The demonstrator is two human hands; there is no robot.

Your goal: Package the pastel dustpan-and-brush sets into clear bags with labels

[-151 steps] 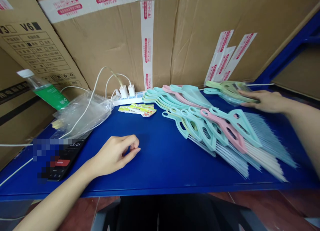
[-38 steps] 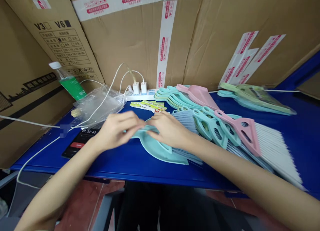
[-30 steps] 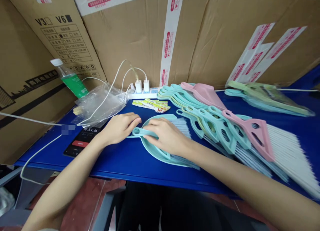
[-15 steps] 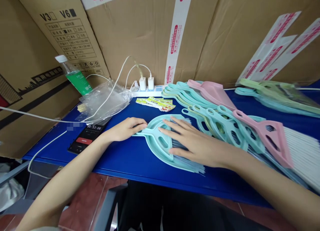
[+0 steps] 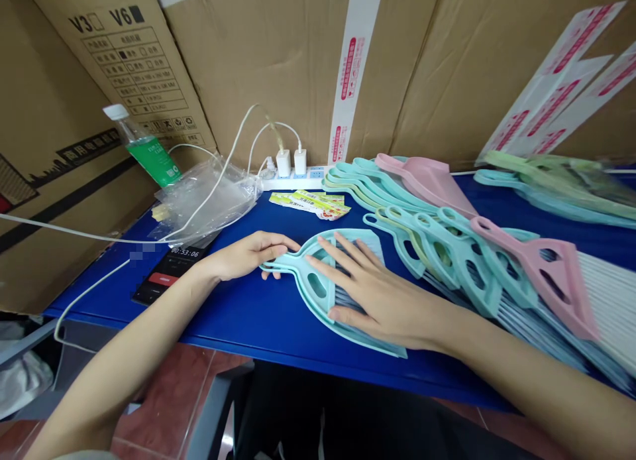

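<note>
A small teal hand brush (image 5: 304,269) lies nested in a matching teal dustpan (image 5: 358,341) near the table's front edge. My left hand (image 5: 248,256) is closed round the two handles, thumb on top and some fingertips showing below. Over the brush's grey bristles, my right hand (image 5: 380,294) lies flat with its fingers spread, hiding part of the brush head and pan. Just to the right, a row of teal, green and pink hand brushes (image 5: 470,268) overlaps, handles toward the back left. Behind them is a pile of dustpans (image 5: 422,181), a pink one on top.
A phone (image 5: 161,274), crumpled clear plastic bags (image 5: 203,195) and a green-labelled bottle (image 5: 149,152) are on the left. A power strip (image 5: 315,177) with chargers stands behind several printed packets (image 5: 311,203). More dustpans in clear wrap (image 5: 556,188) lie back right. Cardboard boxes (image 5: 293,62) wall the back.
The brush has moved deeper into the dustpan, and its bristle ends no longer stick out past the front edge. My left fingers have wrapped under both handles.
</note>
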